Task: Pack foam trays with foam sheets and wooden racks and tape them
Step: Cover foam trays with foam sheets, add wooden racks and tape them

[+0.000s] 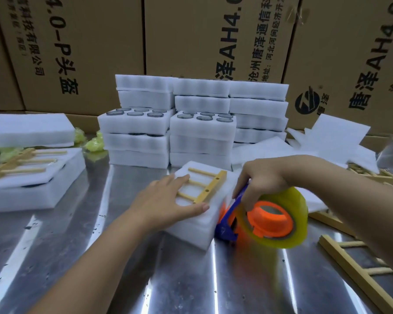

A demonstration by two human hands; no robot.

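A white foam tray pack [194, 230] lies on the metal table [114, 268] in front of me, with a wooden rack [208, 185] on its top. My left hand [166, 200] presses flat on the pack, fingers straight over the rack's rungs. My right hand [262, 177] grips a blue and orange tape dispenser [230, 225] carrying a yellowish tape roll [288, 218], held against the pack's right side.
Stacks of filled foam trays [200, 123] stand behind the pack. At left sits another foam pack with a rack [25, 164] on it. Loose foam sheets [336, 137] and wooden racks [359, 268] lie at right. Cardboard boxes [191, 37] wall the back.
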